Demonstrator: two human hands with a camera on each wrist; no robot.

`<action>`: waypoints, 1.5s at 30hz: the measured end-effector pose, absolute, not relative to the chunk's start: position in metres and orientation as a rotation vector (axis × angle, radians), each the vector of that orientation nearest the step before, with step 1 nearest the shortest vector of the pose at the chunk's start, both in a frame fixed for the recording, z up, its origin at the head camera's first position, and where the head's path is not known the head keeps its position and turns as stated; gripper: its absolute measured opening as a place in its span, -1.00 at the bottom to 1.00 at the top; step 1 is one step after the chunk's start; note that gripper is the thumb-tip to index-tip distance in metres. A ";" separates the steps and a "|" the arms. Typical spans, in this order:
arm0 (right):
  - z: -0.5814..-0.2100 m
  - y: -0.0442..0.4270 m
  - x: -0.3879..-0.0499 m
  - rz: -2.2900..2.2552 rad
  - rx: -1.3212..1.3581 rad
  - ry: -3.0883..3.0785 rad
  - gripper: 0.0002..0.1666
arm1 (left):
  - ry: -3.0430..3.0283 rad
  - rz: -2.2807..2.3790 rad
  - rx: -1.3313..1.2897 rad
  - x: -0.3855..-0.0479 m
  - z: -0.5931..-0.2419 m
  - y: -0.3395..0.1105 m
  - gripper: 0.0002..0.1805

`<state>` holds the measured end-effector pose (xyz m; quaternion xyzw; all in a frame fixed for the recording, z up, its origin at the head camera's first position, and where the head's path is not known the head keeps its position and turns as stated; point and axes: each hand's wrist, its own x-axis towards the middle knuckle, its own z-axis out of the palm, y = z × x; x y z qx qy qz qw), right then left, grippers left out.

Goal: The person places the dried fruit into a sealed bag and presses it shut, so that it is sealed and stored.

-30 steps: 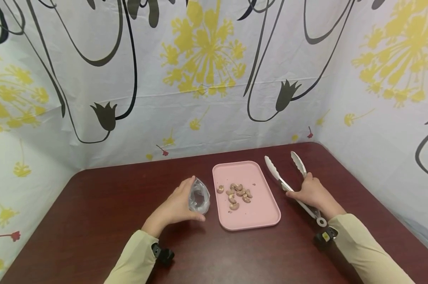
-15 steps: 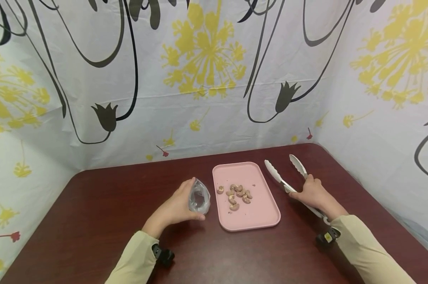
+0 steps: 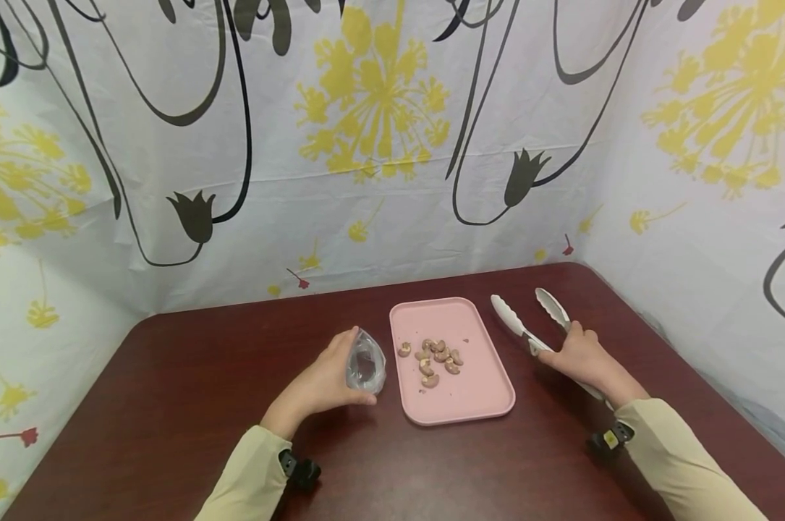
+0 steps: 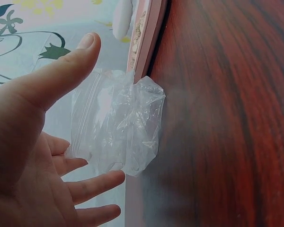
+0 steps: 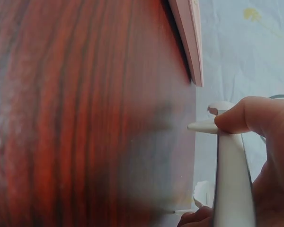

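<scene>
A clear plastic bag (image 3: 366,365) stands on the table with its mouth up, left of the pink tray (image 3: 490,391). My left hand (image 3: 323,380) curves beside it; in the left wrist view the thumb and fingers of that hand (image 4: 38,127) are fairly straight and spread around the bag (image 4: 118,120). Several cashews (image 3: 440,354) lie on the tray. To its right, my right hand (image 3: 587,362) grips the metal tongs (image 3: 511,316), whose arms are spread apart. The right wrist view shows the thumb of my right hand (image 5: 270,137) pressed on one arm of the tongs (image 5: 234,179).
The dark red wooden table (image 3: 392,463) reaches a patterned cloth (image 3: 379,217) behind it and at both sides. Small crumbs lie on the tray around the cashews.
My right hand has shifted slightly right, and the tongs have moved a little toward me; their hinge end is now mostly covered by the wrist. The left hand, bag and tray have not moved.
</scene>
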<state>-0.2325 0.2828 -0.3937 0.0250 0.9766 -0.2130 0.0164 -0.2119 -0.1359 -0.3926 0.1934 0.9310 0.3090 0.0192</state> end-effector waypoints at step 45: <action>-0.393 0.297 -0.227 -0.671 -0.046 3.077 -0.28 | 2.870 0.969 0.560 -0.211 -0.391 -0.134 0.28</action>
